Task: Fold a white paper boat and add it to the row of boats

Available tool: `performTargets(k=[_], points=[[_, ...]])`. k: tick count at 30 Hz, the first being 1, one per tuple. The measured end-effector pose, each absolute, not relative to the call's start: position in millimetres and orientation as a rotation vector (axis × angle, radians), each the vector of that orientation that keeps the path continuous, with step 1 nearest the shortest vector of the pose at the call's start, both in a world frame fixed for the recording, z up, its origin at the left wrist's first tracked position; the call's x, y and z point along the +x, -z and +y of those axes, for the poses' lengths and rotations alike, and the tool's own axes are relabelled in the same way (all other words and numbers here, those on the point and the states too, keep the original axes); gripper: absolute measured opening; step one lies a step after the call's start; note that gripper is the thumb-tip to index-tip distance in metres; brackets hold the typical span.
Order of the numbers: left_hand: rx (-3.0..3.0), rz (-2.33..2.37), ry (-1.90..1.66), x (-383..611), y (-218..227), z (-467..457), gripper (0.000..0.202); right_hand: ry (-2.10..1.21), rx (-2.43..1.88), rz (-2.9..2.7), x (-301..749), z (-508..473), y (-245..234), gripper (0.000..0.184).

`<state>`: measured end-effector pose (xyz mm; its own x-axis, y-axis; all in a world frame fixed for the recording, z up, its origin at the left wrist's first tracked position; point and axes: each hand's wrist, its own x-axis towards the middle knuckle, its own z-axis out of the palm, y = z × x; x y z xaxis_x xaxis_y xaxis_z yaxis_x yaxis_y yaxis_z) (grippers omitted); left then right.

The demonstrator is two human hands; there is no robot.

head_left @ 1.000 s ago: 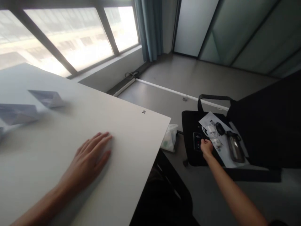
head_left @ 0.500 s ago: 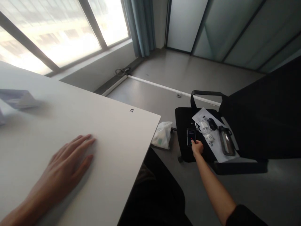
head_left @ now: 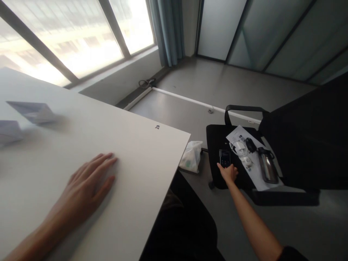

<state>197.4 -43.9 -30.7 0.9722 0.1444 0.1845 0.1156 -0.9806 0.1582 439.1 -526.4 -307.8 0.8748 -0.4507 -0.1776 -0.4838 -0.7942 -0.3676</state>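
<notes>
My left hand (head_left: 84, 185) lies flat on a white tabletop (head_left: 108, 152), fingers spread, touching nothing else. Two folded paper boats (head_left: 34, 111) (head_left: 9, 131) sit at the table's far left, blurred. My right hand (head_left: 227, 173) reaches down to a black office chair seat (head_left: 216, 145), its fingers at the lower edge of a smartphone (head_left: 224, 158) with a lit screen. Beside the phone, a white sheet of paper (head_left: 255, 163) carries a white charger with cable (head_left: 239, 148), a black computer mouse (head_left: 250, 145) and a dark bottle (head_left: 268, 168).
A white plastic bag (head_left: 191, 157) sits on the floor by the table corner. A black chair back (head_left: 301, 134) rises at right, and a dark chair (head_left: 181, 221) stands below the table edge. A white strip (head_left: 201, 105) crosses the grey floor towards the window.
My right hand has shifted from the phone's right side to below it. The whole view has swung slightly, and the paper boats have come back into sight at left.
</notes>
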Motion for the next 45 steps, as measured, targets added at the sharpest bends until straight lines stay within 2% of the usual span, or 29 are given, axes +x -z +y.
performTargets(k=[2, 5, 8, 10, 12, 16, 19, 22, 26, 32, 37, 41, 45], points=[[2.983, 0.196, -0.293, 197.8, 30.1, -44.2, 0.047, -0.116, -2.683, 0.746, 441.8, -515.3, 303.0, 0.09], [3.0, 0.176, -0.292, 198.2, 29.8, -44.1, 0.047, -0.157, -2.575, 0.845, 450.4, -512.0, 295.5, 0.072], [3.012, 0.152, -0.308, 198.0, 31.0, -44.0, 0.047, -0.237, -2.182, 0.86, 462.7, -511.0, 279.9, 0.047], [3.001, 0.158, -0.316, 197.7, 32.4, -44.0, 0.047, -0.216, -1.884, 0.742, 470.2, -502.4, 257.8, 0.038], [2.97, 0.169, -0.319, 197.5, 33.4, -44.3, 0.046, -0.125, -1.742, 0.522, 474.7, -484.3, 221.7, 0.041], [2.784, 0.221, -0.37, 198.0, 28.6, -49.9, 0.043, 0.144, -1.812, 0.017, 461.3, -423.6, 114.4, 0.056], [2.424, 0.274, -0.363, 199.1, 14.7, -65.5, 0.04, 0.111, -1.815, -0.339, 424.5, -366.5, 37.6, 0.065], [1.918, 0.238, -0.321, 199.4, -4.5, -88.4, 0.044, -0.005, -1.788, -0.595, 376.2, -312.2, -4.9, 0.069], [1.45, 0.216, -0.31, 192.8, -22.5, -106.1, 0.052, -0.144, -1.726, -0.8, 324.0, -259.5, -10.4, 0.068], [1.322, 0.405, -0.465, 160.7, -24.5, -89.3, 0.044, -0.48, -1.654, -0.909, 292.4, -222.4, -0.6, 0.081], [1.276, 0.381, -0.493, 134.8, -29.9, -74.1, 0.045, -1.074, -1.187, -0.81, 286.9, -202.8, -20.1, 0.059], [1.335, 0.401, -0.485, 128.1, -30.7, -70.0, 0.046, -1.482, -0.903, -0.726, 285.1, -190.9, -25.7, 0.076], [1.396, 0.478, -0.481, 126.1, -18.8, -62.9, 0.052, -1.594, -0.816, -0.674, 288.4, -189.8, -14.2, 0.083]])
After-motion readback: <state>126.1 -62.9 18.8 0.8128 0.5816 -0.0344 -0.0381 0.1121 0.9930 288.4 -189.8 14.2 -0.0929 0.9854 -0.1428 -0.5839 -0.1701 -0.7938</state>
